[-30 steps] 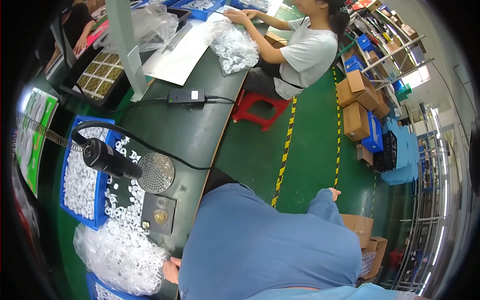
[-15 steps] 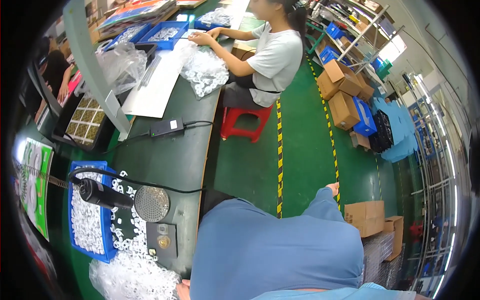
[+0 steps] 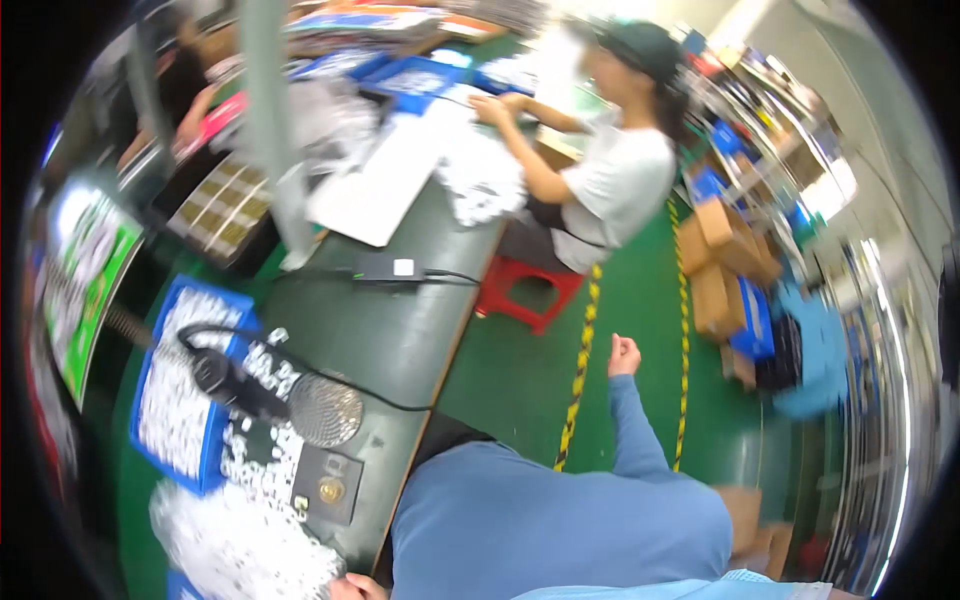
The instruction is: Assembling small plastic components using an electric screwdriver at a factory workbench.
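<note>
My right hand [image 3: 625, 356] is held out over the green floor aisle, away from the table. Its fingers are curled closed; whatever may be inside them is hidden. At the bottom edge, my left hand [image 3: 358, 588] is partly cut off and blurred. It lies against the edge of a clear plastic bag [image 3: 235, 545] full of small white parts. Beyond that bag, a flat dark block [image 3: 338, 503] with a round gold-coloured piece [image 3: 332, 490] rests on the table. Loose white parts [image 3: 250, 455] are scattered beside it.
A black handheld device [image 3: 235, 385] on a cable lies by a round perforated metal disc [image 3: 326, 410]. A blue bin [image 3: 212, 462] holds white parts. Farther along the table [image 3: 425, 330], a co-worker [image 3: 620, 170] sits on a red stool [image 3: 530, 292]. Cardboard boxes [image 3: 715, 275] stand across the aisle.
The view has turned, and the scene is blurrier. My right hand has swung forward and left over the aisle. My left hand stays by the plastic bag.
</note>
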Demonstrator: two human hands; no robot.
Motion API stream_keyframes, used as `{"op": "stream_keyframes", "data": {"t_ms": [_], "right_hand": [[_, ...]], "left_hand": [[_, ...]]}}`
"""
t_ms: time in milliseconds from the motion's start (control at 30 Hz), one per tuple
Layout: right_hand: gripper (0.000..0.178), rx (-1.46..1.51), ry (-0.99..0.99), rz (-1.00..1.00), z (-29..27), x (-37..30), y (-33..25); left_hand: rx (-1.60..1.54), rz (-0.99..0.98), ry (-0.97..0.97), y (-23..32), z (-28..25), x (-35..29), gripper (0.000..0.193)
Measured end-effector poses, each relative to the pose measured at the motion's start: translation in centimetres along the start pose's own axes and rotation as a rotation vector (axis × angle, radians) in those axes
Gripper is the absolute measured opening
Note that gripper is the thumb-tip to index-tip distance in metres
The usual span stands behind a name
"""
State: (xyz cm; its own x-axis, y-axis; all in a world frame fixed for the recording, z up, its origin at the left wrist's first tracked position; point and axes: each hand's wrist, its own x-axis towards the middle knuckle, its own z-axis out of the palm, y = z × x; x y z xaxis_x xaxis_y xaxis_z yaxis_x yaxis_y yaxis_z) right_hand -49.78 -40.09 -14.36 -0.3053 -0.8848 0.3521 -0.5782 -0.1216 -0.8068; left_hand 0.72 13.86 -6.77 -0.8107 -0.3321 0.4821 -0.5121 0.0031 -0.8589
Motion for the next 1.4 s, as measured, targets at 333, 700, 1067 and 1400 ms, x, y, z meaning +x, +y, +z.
{"op": "stream_keyframes", "data": {"t_ms": [333, 700, 1067, 1400], "right_hand": [[0.029, 0.822, -0.778, -1.105, 16.4, -14.7, -30.3], [0.027, 0.731, -0.379, -1.169, 15.8, -15.7, -30.4], [0.028, 1.752, -1.925, -0.618, 8.5, -18.3, -55.2], [0.020, 1.722, -1.922, -0.490, 11.4, -22.0, -56.1]], "left_hand": [[-0.688, -1.234, 0.144, -12.5, 6.6, 20.9, 0.018], [-1.000, -0.994, 0.566, -18.2, 9.1, 20.2, 0.020], [-1.211, -1.012, 0.629, -15.8, 9.4, 19.0, 0.019], [-1.042, -0.835, 0.830, -16.7, 15.1, 19.6, 0.008]]}}
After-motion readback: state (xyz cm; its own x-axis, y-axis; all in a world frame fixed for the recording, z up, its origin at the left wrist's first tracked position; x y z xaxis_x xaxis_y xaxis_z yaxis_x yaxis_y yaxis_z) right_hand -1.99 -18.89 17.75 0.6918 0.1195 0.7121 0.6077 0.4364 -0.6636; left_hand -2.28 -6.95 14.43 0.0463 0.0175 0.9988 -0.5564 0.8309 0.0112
